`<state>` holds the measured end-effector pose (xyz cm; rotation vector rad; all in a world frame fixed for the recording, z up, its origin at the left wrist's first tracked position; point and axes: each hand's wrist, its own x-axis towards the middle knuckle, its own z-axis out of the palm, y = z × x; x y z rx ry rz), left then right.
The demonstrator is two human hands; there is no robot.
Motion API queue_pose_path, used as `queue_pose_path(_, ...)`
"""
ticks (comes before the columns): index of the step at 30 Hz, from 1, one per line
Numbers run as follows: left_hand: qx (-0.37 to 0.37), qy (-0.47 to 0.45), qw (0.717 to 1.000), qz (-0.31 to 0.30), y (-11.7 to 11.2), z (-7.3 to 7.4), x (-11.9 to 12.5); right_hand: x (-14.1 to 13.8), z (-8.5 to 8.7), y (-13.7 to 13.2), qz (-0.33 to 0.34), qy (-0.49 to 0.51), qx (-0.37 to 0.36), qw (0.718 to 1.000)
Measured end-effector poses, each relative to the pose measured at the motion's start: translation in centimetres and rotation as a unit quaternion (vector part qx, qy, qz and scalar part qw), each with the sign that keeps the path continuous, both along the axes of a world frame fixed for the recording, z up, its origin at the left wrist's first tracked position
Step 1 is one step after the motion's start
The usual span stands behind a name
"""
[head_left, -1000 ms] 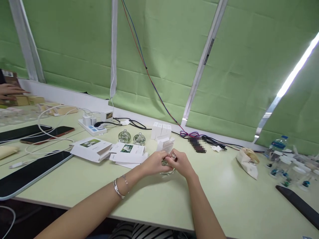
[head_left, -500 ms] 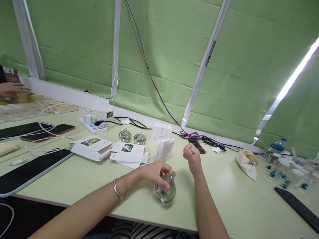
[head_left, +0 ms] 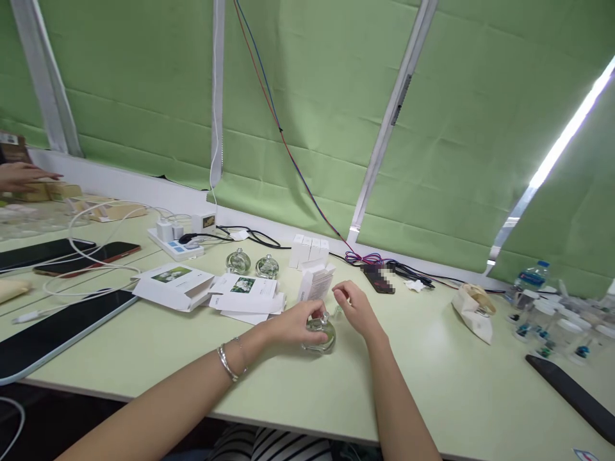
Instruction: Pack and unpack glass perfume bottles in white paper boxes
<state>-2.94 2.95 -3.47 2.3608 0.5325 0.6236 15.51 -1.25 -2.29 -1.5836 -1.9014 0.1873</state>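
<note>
My left hand is closed around the upper left side of a round clear glass bottle, which stands upright on the table. The bottle's short neck points up beside my fingers. Just right of the bottle is my right hand, its fingers curled inward. Below those fingertips shows a small clear greenish piece, too small to name; what my fingers grip is hidden. Behind my left hand stands an open white carton. Two similar glass bottles stand farther back.
Flattened white cartons lie left of centre. A power strip, phones and a tablet with white cables occupy the left side. At right are a cloth pouch, clear jars and a black slab. Another person's hand is far left.
The bottle went from tilted near the front edge to upright and farther back, with my left hand. My right hand moved left and down toward it, turning from a raised fist.
</note>
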Motion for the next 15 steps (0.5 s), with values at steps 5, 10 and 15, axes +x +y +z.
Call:
queue_pose_path(5, -0.039, -0.054, 0.996, -0.057, -0.3, 0.2, 0.3, -2.3, 1.3, -1.7, 0.094, -0.068, 0.036, 0.993)
queue_pose_path(10, -0.030, -0.058, 0.996, -0.067, -0.4, 0.5, 0.1, -3.4, 1.9, -2.5, 0.065, -0.228, 0.054, 0.970)
queue_pose_path(15, -0.007, 0.060, 0.996, -0.064, -0.5, 0.2, 0.1, -3.3, 2.2, -2.4, 0.050, -0.294, 0.055, 0.953)
